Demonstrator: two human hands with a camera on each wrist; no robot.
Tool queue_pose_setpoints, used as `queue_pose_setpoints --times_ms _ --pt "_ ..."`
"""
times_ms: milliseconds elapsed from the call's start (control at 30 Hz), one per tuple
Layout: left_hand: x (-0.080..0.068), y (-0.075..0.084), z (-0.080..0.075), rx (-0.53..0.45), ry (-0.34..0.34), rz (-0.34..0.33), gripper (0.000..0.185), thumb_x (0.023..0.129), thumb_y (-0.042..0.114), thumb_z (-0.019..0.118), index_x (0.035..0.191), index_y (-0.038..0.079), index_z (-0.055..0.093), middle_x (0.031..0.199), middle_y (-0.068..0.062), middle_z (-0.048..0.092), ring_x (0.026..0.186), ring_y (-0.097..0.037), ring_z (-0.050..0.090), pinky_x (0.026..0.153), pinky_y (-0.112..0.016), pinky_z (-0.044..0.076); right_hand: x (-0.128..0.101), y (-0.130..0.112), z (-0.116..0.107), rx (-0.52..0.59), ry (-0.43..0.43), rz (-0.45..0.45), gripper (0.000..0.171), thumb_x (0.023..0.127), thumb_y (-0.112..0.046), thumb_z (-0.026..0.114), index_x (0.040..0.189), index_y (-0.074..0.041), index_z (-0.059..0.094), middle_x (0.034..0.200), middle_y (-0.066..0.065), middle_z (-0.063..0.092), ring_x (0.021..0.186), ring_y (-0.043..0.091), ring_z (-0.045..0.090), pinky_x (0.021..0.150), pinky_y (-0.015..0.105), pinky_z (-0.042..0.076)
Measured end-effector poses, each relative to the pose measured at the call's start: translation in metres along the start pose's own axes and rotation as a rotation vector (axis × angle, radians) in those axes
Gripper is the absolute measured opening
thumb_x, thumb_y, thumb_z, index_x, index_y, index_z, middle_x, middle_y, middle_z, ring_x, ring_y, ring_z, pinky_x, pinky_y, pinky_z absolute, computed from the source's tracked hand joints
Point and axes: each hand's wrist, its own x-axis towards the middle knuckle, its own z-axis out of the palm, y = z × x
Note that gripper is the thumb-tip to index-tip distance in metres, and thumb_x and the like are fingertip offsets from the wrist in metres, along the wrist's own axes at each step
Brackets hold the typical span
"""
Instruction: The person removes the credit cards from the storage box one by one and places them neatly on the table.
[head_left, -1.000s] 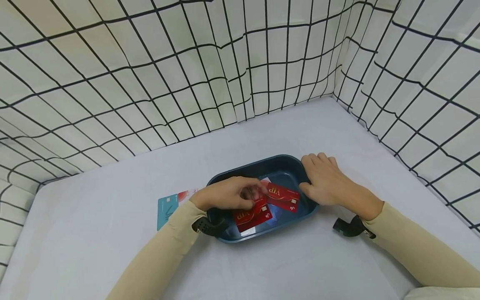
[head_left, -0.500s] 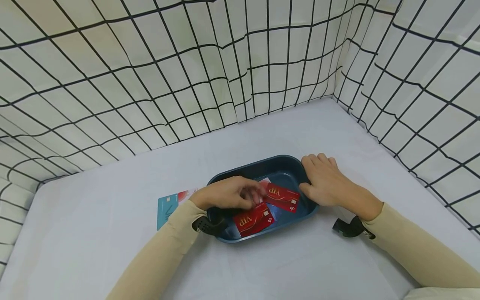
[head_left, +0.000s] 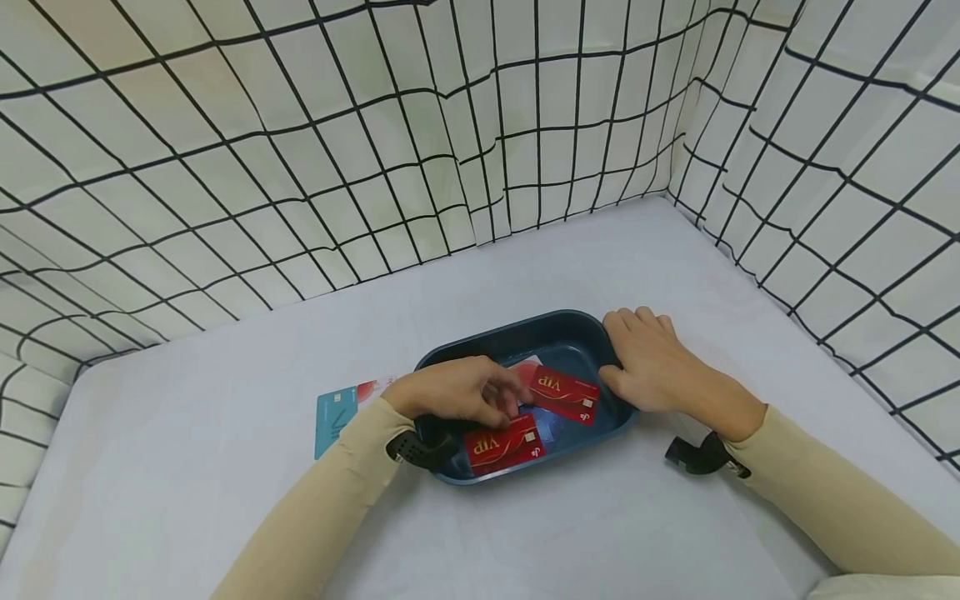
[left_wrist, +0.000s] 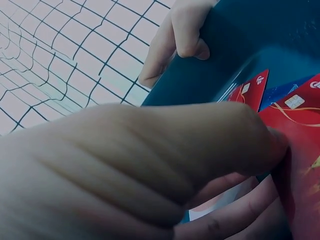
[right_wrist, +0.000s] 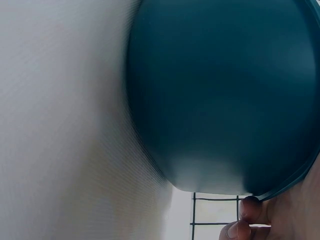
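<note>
Head view: tray [head_left: 480, 340], dark blue, sits mid-table [head_left: 600, 533] on white cloth. Left hand [head_left: 457, 390] is over the tray's left part, fingers curled, tips touching the top edge of near card [head_left: 504, 444], a red VIP card lying flat at the tray's front. Whether the fingers pinch it or only touch it cannot be told here. Far card [head_left: 564, 393], also red VIP, lies flat in the tray's right half, just beside the left fingertips, apart from the right hand. White card [head_left: 527, 365] peeks out behind it. Right hand [head_left: 651, 362] rests on the tray's right rim, fingers over the far right corner, thumb on the rim's inner side, holding it. Teal card [head_left: 334, 416] lies on the table left of the tray, partly under the left sleeve. Grid curtain [head_left: 300, 150] walls the table on three sides.

Left wrist view: left hand [left_wrist: 140, 165] fills the frame, fingers bent, tips down on near card [left_wrist: 305, 165]. Far card [left_wrist: 250, 90] lies beyond it on the tray floor. Right-hand fingers [left_wrist: 175, 35] curl over the tray wall [left_wrist: 220, 75].

Right wrist view: tray's outer wall [right_wrist: 220, 95] up close, blurred, on the cloth. Right fingertips [right_wrist: 247, 215] grip under the rim at bottom right.
</note>
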Motion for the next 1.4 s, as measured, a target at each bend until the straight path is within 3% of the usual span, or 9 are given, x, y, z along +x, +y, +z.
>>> queue_pose_setpoints --times_ms 567,1400 --pt "-0.0007 0.0019 -0.0004 0.015 -0.039 -0.019 0.034 0.09 0.017 0.075 0.123 0.013 0.07 0.109 0.0 0.069 0.101 -0.016 0.063 0.086 -0.027 0.06 0.0004 -0.0011 -0.0018 0.005 -0.014 0.001 0.024 0.087 -0.023 0.061 0.101 -0.007 0.052 0.09 0.007 0.053 0.088 0.027 0.042 0.074 0.039 0.028" --pt "-0.0001 0.0001 -0.0011 -0.058 0.024 0.044 0.028 0.091 0.015 0.072 0.118 0.013 0.067 0.105 -0.004 0.067 0.096 -0.015 0.065 0.087 -0.026 0.06 0.0 -0.0027 -0.0022 0.004 -0.021 0.006 0.022 0.087 -0.023 0.06 0.099 -0.007 0.051 0.089 0.007 0.052 0.086 0.026 0.041 0.073 0.038 0.027"
